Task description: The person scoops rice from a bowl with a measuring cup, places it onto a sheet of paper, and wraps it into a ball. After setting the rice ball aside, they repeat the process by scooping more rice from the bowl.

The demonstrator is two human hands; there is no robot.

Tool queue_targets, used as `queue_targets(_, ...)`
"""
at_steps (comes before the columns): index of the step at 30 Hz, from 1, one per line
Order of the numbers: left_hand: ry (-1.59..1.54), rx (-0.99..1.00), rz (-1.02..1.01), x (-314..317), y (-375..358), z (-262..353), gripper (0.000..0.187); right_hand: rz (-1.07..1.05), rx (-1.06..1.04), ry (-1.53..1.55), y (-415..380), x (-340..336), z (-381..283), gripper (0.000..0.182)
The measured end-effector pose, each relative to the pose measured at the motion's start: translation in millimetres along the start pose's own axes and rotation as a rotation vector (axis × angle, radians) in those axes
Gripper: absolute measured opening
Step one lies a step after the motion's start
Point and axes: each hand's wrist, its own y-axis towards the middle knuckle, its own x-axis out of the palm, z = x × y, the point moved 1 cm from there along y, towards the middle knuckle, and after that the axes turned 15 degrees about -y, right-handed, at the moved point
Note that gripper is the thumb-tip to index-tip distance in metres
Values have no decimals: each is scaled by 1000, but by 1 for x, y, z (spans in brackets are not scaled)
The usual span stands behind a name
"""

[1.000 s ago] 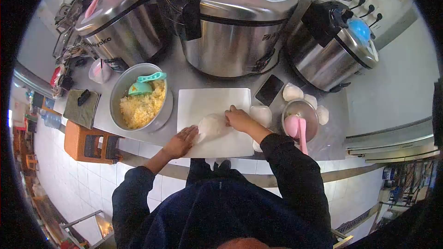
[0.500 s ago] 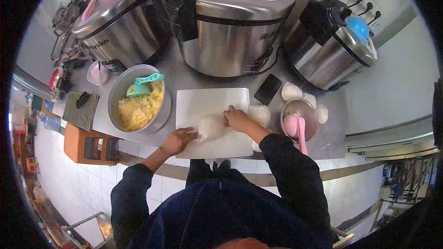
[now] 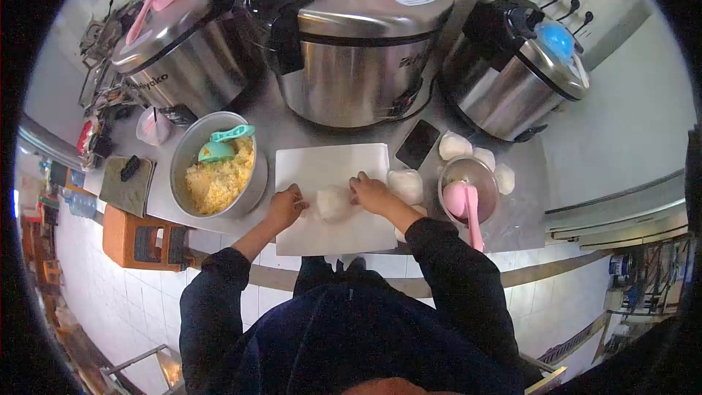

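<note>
A white, rounded paper-wrapped bundle [image 3: 334, 203] lies on a stack of white paper sheets [image 3: 333, 161] at the counter's front edge. At its left side my left hand [image 3: 287, 206] is closed, its fingertips pinching what looks like the wrapper's thin edge. My right hand [image 3: 368, 192] is closed at the bundle's right side, with fingers bent against the paper. Just right of my right hand sits another white bundle [image 3: 406, 186], and one more is partly hidden under my right forearm.
A pot of yellow rice [image 3: 219, 183] with a green scoop stands left. Right are a phone [image 3: 418, 144], a metal bowl [image 3: 488, 181] with a pink ladle [image 3: 473, 219], and several white bundles [image 3: 455, 146]. Three large cookers [image 3: 358, 80] line the back.
My left hand has risen a little and drawn its fingers together at the bundle's left edge. The bundle looks more compact there. The view has shifted slightly.
</note>
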Motion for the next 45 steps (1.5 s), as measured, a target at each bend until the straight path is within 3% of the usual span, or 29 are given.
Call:
queue_targets(2,24,118,71,6,2,-15,28,57,62,-40,-5,0,-7,25)
queue_targets(5,150,-23,9,3,2,5,32,85,166,-110,-7,7,-21,25)
queue_targets(8,294,-34,-126,6,16,-4,29,36,195,-128,-8,6,-29,22)
queue_targets(11,529,-15,-539,7,42,-4,32,42,110,-192,-8,7,-22,20)
queue_targets(14,523,142,-646,3,52,-5,36,-105,40,-199,-8,-9,-8,20)
queue_targets(17,221,95,-442,-38,27,47,28,24,1,45,-28,-56,-2,22)
queue_targets(20,-387,111,-464,-81,-2,93,21,181,-96,305,-67,-135,-25,19)
queue_targets(23,-1059,204,-644,-90,-15,104,21,235,-126,484,-89,-182,-50,16)
queue_targets(24,-1187,164,-584,-90,-21,112,23,315,-120,648,-90,-183,-59,12)
queue_targets(27,-1318,168,-486,-83,-22,130,22,844,11,900,-59,-147,-75,22)
queue_targets(28,-1329,200,-473,-78,-22,136,23,1034,-150,987,-53,-153,-91,31)
queue_targets(31,-1150,297,-383,-71,-15,133,22,1217,151,873,-32,-137,-99,34)
queue_targets(32,-1129,335,-302,-71,-17,134,21,1138,128,1100,-29,-134,-96,24)
queue_targets(35,-667,383,-222,-89,-16,132,21,771,113,1597,-28,-113,-83,28)
queue_targets(37,-617,268,-179,-98,-20,140,21,672,117,1386,-34,-113,-73,37)
queue_targets(39,-526,269,-121,-100,-16,137,19,332,68,2215,-32,-116,-70,41)
queue_targets(41,-389,380,-61,-93,-4,125,16,441,246,2043,-27,-118,-82,44)
queue_targets(44,126,817,364,-94,-8,147,12,656,376,1871,-26,-123,-94,46)
queue_targets(45,122,784,422,-91,-7,151,12,732,396,1825,-25,-123,-96,45)
